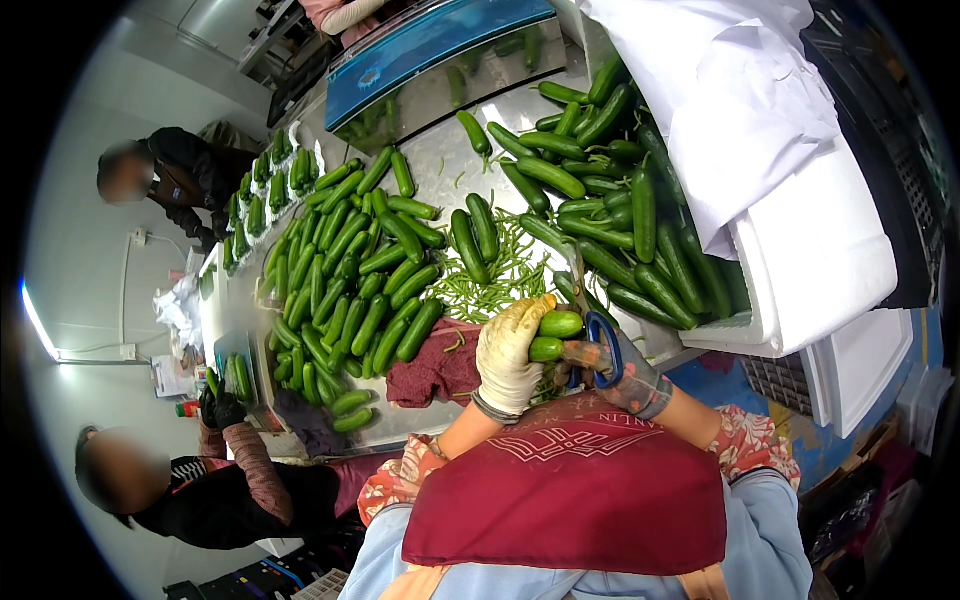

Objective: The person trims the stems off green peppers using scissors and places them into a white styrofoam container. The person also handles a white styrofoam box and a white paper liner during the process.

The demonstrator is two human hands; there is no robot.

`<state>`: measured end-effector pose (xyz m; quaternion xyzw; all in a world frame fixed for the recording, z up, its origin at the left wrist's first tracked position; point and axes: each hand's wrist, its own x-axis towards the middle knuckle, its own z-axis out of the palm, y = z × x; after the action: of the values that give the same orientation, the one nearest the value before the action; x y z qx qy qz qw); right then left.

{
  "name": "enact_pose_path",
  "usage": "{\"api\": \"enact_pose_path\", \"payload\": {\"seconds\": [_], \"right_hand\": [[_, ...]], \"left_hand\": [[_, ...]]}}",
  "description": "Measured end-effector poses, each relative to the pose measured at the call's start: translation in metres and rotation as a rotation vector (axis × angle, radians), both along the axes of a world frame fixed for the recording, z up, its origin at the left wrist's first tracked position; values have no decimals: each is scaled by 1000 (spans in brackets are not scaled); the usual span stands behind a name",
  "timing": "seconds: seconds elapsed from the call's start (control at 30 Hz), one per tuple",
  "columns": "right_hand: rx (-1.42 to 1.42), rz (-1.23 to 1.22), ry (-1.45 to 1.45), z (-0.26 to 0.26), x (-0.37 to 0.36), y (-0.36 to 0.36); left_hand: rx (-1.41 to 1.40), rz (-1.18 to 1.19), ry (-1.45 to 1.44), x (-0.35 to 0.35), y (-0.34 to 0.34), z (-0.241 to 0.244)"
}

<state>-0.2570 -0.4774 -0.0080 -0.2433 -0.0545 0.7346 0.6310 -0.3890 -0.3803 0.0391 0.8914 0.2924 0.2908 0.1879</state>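
My left hand [514, 360], in a pale glove with a yellow fingertip, is closed around two small cucumbers [561, 324]. My right hand [626, 375], in a dark patterned glove, holds blue-handled scissors [604, 349], their blades pointing away from me; its fingers are beside the lower cucumber's end. Cut green stems [502, 289] lie scattered beyond my hands on the metal table, with two cucumbers [470, 246] on top. To the left is a large heap of cucumbers [352, 277]. Cucumbers with stems [551, 176] spill from a white foam box [795, 300] at the right.
A dark red cloth [435, 367] lies left of my hands. White paper [742, 97] drapes over the foam box. A blue-topped metal ledge [442, 56] stands at the back. Two co-workers are at the left, near trays of packed cucumbers [277, 191]; another person's arm shows at the top.
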Motion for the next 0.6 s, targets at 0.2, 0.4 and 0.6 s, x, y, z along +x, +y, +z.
{"api": "enact_pose_path", "payload": {"seconds": [0.2,0.4,0.6], "right_hand": [[38,-5,-31,9,3,0],[106,-19,-134,-41,22,-6],[252,-176,-1855,7,19,-9]], "left_hand": [[-219,71,-156,-4,-3,-10],[-1713,116,-1231,-19,26,7],[-1963,46,-1618,-21,32,0]]}}
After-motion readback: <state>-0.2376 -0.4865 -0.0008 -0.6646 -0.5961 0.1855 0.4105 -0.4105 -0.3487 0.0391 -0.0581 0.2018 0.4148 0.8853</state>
